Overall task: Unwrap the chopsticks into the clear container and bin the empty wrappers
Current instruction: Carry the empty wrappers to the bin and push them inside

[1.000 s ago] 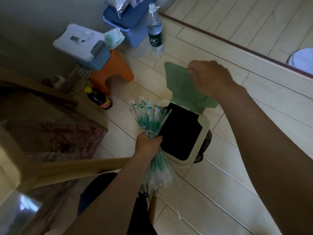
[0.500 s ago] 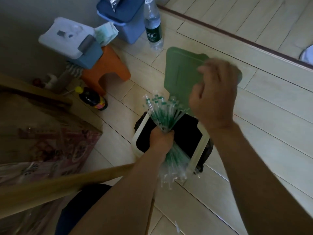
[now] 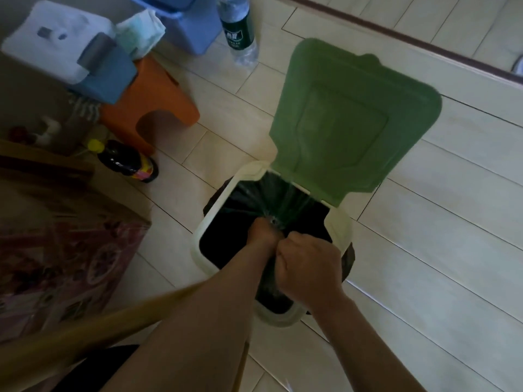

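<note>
A cream bin (image 3: 210, 222) with a black liner stands on the floor, its green lid (image 3: 351, 114) flipped fully open and leaning back. My left hand (image 3: 264, 232) is down inside the bin mouth, gripping a bundle of clear, green-printed chopstick wrappers (image 3: 283, 198) that fan out blurred toward the hinge. My right hand (image 3: 307, 264) is curled just beside the left, over the bin's near part; what its fingers hold is hidden. No clear container or chopsticks are in view.
An orange stool (image 3: 158, 100) carries a white and blue box (image 3: 65, 49). A dark sauce bottle (image 3: 127, 161) lies left of the bin. A water bottle (image 3: 237, 29) and blue tub (image 3: 184, 26) stand behind. A patterned cardboard box (image 3: 65, 250) sits at left.
My right hand let go of the lid, which now stays open, and came down beside my left hand. My left hand pushed the wrapper bundle down into the bin.
</note>
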Motion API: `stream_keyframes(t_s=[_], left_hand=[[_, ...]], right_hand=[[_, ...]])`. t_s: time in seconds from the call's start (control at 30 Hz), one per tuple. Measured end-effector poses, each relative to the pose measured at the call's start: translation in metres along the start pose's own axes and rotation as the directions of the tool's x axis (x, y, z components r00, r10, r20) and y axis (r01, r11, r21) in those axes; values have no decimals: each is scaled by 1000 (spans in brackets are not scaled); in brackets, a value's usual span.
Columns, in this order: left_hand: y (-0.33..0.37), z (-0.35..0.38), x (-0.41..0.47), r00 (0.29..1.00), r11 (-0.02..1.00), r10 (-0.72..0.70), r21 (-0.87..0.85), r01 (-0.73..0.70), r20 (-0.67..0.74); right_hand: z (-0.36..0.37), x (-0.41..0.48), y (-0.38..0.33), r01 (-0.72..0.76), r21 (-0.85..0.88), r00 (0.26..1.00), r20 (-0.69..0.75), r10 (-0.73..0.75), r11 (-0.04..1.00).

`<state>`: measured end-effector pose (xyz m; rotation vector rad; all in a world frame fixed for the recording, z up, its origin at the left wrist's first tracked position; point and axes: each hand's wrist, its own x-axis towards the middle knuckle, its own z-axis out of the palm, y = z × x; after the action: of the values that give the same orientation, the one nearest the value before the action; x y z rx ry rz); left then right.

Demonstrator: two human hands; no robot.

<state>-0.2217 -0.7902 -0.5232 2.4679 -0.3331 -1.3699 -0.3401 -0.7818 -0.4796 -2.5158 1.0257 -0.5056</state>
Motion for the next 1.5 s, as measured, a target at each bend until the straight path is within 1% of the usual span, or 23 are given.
stream_keyframes(t_s=[0.13,0.2,0.27,0.3,0.37,0.43,0.53,0.63,0.77,0.87,0.93,1.07,1.17,1.23,1.27,1.37,1.43,1.47,1.5], left_hand=[[-5,13,28,999,998,-38,40,38,-2],[-7,16,40,999,995,-29,97,26,23],[-10,20,49,997,980,-36,200,23,62],[-11,21,51,995,959,-54,283,30,78],[-17,23,55,991,882,-103,469,53,83],[-22,24,58,988,827,-115,560,39,101],[-22,24,60,988,858,-99,513,24,119],[-17,24,60,987,898,-117,436,56,113],[-10,20,51,980,952,-138,292,92,141],[-3,15,39,987,972,-93,229,62,129],[1,9,32,990,972,-67,230,37,123],[8,-9,10,995,962,27,268,-52,97],[6,-25,-15,993,949,113,293,-114,21],[-1,-35,-36,980,937,197,299,-181,-26],[-5,-40,-48,971,927,233,311,-208,-46],[-12,-54,-79,949,910,302,324,-259,-89],[-15,-62,-93,934,902,342,315,-294,-107],[-17,-67,-101,927,894,361,323,-311,-107],[-20,-71,-108,920,886,378,332,-325,-108]], right_hand=[[15,-7,5,53,-62,999,-11,-54,997],[17,-8,4,55,-77,998,-18,-56,996],[17,-8,4,41,-90,998,-41,-45,995],[18,-9,4,40,-96,998,-50,-45,995],[22,-12,3,51,-98,997,-55,-56,994],[25,-14,2,58,-87,997,-52,-63,994],[26,-13,1,47,-73,997,-60,-51,996],[29,-14,2,49,-44,997,-54,-51,998],[28,-13,1,33,-28,999,-42,-34,999],[28,-12,1,26,-33,1000,-10,-27,999],[29,-12,1,24,-28,1000,10,-23,999],[21,-9,0,8,-78,998,66,-3,997],[12,-6,-4,-33,-96,994,99,42,995],[6,-5,-8,-59,-129,988,133,76,990],[3,-4,-9,-71,-153,983,159,96,986],[-6,-1,-14,-96,-191,943,297,150,977],[-13,1,-16,-54,-203,914,385,130,978],[-17,3,-17,-47,-186,906,405,120,981],[-21,5,-19,-62,-138,918,382,111,988]])
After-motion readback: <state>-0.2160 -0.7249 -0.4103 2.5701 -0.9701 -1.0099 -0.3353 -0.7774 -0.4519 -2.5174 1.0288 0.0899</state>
